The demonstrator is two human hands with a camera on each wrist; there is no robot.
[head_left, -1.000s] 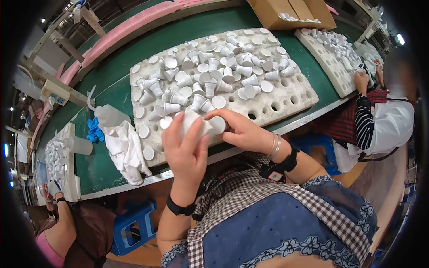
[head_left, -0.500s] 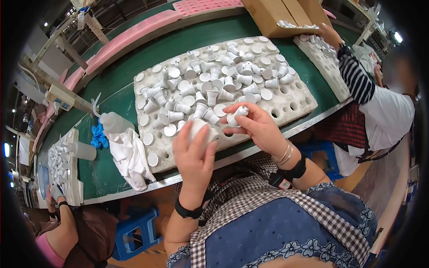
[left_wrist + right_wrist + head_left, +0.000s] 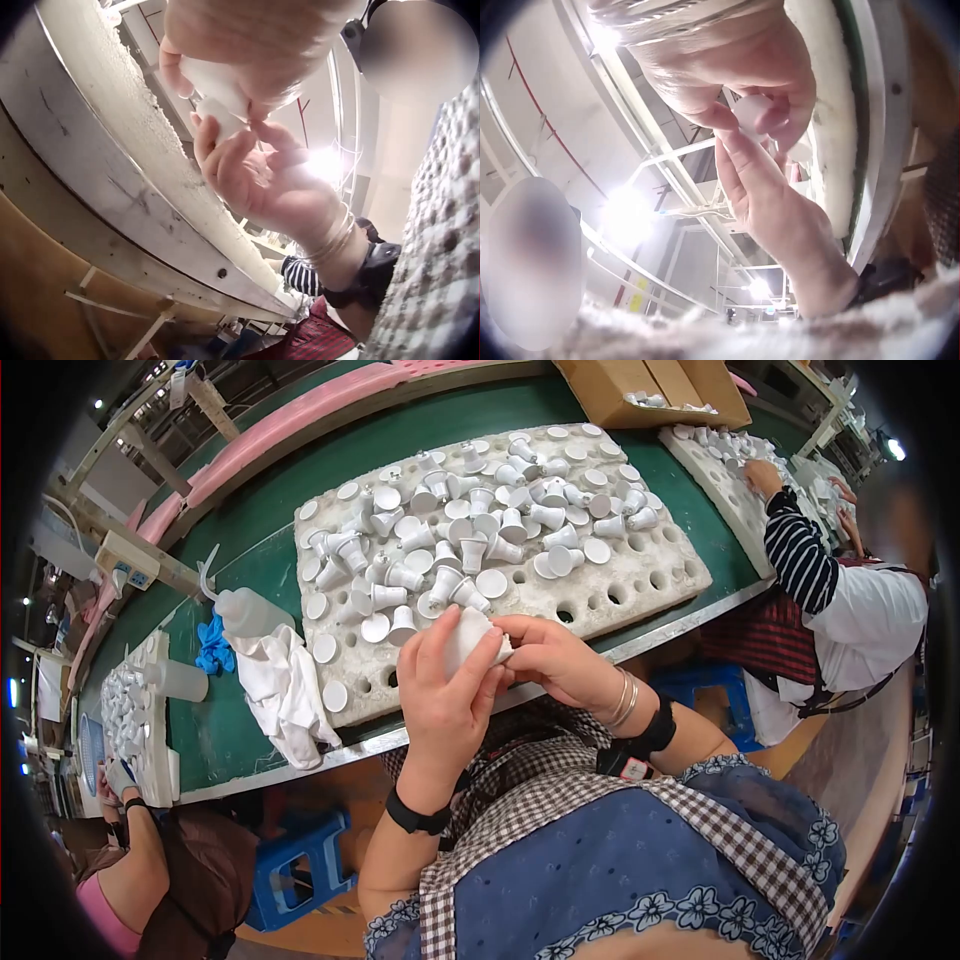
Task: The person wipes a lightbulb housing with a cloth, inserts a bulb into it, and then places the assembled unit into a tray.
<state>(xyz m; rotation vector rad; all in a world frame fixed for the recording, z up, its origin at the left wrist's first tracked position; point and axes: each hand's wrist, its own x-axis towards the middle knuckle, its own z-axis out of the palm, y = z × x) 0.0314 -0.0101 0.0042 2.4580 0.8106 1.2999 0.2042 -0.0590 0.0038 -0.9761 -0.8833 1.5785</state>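
Observation:
Over the near edge of a pitted white foam board (image 3: 620, 600), the left hand (image 3: 440, 695) holds a folded white cloth (image 3: 466, 642) between thumb and fingers. Touching it from the right, the right hand (image 3: 565, 665) pinches a small white part, mostly hidden by fingers and cloth in the head view. In the left wrist view a rounded white end of the part (image 3: 219, 120) shows between the two hands; the right wrist view shows its pale disc (image 3: 754, 114) under the right fingers. Many white cup-shaped pieces (image 3: 473, 553) lie and stand on the board.
A squeeze bottle (image 3: 250, 612), white cloth (image 3: 285, 695) and blue glove (image 3: 214, 646) lie left of the board on the green table (image 3: 215, 745). A cardboard box (image 3: 650, 395) stands behind right. Other people work at boards on both sides.
The right hand held the white part apart from the cloth half a second ago; now both hands are together at the cloth. The neighbour's arm at right has come down from the box to the board.

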